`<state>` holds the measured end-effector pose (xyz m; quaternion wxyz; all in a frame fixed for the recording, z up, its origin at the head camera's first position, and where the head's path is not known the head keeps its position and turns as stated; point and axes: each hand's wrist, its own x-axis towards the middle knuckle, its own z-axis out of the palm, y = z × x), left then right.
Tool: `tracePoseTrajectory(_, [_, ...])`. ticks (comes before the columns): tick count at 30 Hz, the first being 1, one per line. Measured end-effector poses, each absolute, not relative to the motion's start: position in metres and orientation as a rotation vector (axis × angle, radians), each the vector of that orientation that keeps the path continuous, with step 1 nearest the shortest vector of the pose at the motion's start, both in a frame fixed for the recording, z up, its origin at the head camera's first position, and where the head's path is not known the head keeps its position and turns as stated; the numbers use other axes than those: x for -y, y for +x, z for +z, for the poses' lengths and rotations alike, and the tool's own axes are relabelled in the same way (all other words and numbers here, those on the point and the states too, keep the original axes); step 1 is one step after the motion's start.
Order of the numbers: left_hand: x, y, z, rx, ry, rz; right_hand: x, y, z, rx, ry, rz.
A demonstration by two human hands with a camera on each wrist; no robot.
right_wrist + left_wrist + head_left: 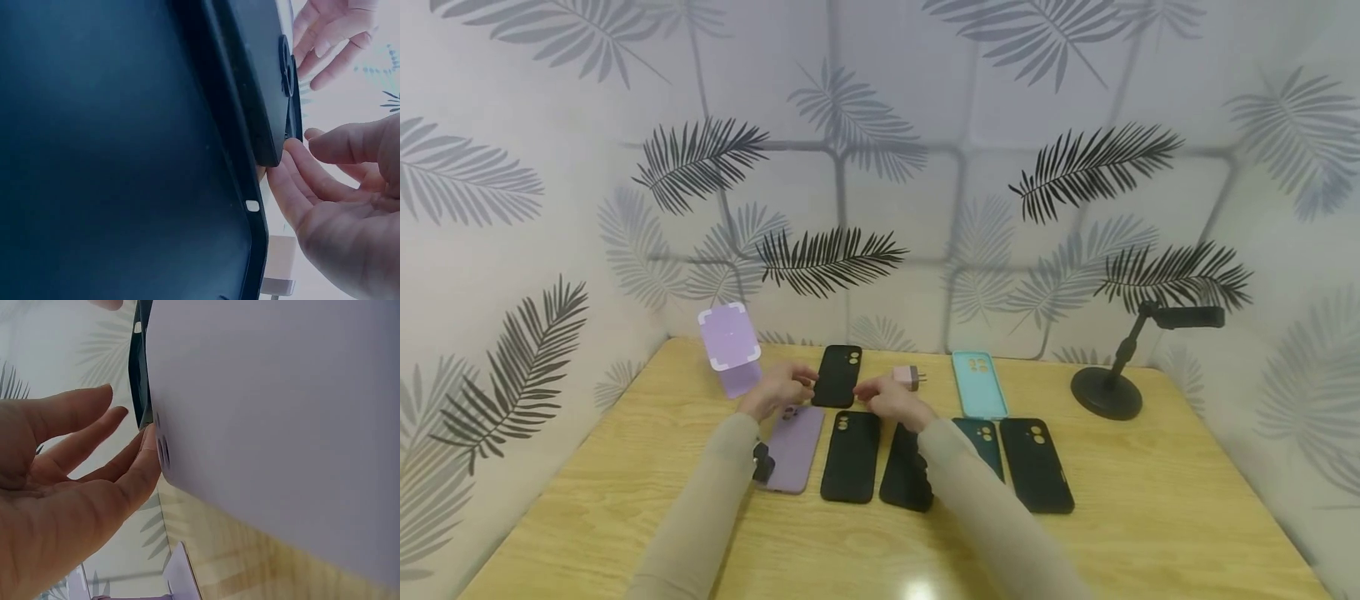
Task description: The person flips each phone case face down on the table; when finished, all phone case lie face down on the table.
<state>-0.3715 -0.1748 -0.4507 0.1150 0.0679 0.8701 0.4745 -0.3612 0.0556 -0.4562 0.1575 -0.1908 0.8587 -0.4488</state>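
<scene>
A black phone case (837, 377) lies face down at the back of the table, between my two hands. My left hand (782, 387) is at its left side, fingers loosely bent and thumb apart, above the top of a lavender phone case (796, 450). On the other side, my right hand (891, 400) has its fingertips close to the lower right edge; whether they touch is unclear. In the front row lie a second black case (852, 457) and a third black case (906, 475), the latter partly hidden by my right sleeve. Neither hand grips anything visible.
Right of my right arm are a dark teal case (985, 437), another black case (1037, 467) and a turquoise case (980, 385). A pink charger (906, 377) sits behind my right hand. A lavender stand (730, 337) is back left, a black stand (1108, 390) right.
</scene>
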Motion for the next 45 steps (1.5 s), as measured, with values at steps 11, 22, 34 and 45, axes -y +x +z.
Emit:
tracePoseTrajectory(11, [0.167,-0.376,-0.452,-2.477,0.058,1.494,-0.051,-0.36,-0.458,-2.435,-0.556,-1.223])
tracePoseTrajectory(22, [0.165,-0.38,-0.457,-2.414,-0.172,1.713,-0.048,-0.357,-0.46,-2.42,-0.554,-1.273])
tracePoseTrajectory(34, [0.156,-0.378,-0.448,-2.162,-0.113,1.978,-0.048,-0.362,-0.46,-2.41,-0.512,-1.227])
tracePoseTrajectory(45, [0.138,-0.374,-0.447,-2.105,-0.044,1.976,-0.046,-0.366,-0.46,-2.162,-0.46,-1.511])
